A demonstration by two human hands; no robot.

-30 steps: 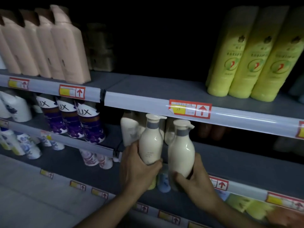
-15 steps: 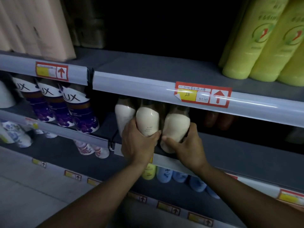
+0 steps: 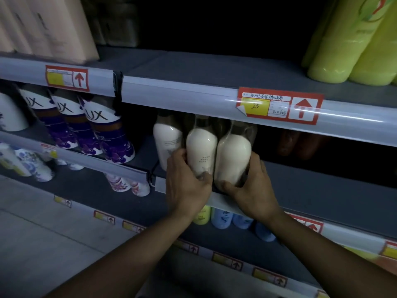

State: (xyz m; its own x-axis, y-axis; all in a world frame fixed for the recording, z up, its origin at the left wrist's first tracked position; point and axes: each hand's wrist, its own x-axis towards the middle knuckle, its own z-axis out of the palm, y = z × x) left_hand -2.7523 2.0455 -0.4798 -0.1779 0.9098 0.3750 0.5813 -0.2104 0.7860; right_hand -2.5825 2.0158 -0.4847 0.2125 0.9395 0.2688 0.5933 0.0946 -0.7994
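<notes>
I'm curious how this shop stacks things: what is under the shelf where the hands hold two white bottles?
A yellow bottle and pale blue bottles stand on the next shelf down. Their tops are covered by the front rail, the left hand and the right hand.

Purple LUX bottles [image 3: 92, 130] left, yellow-green bottles [image 3: 352, 50] upper right.

Glossy smooth plastic cream bottles [image 3: 233, 155], matt grey shelf [image 3: 311, 190], shiny clear price rail [image 3: 182, 97]

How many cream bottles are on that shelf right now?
3: middle bottle in the left hand, right bottle in the right hand, left bottle standing beside them. More may hide behind.
</notes>
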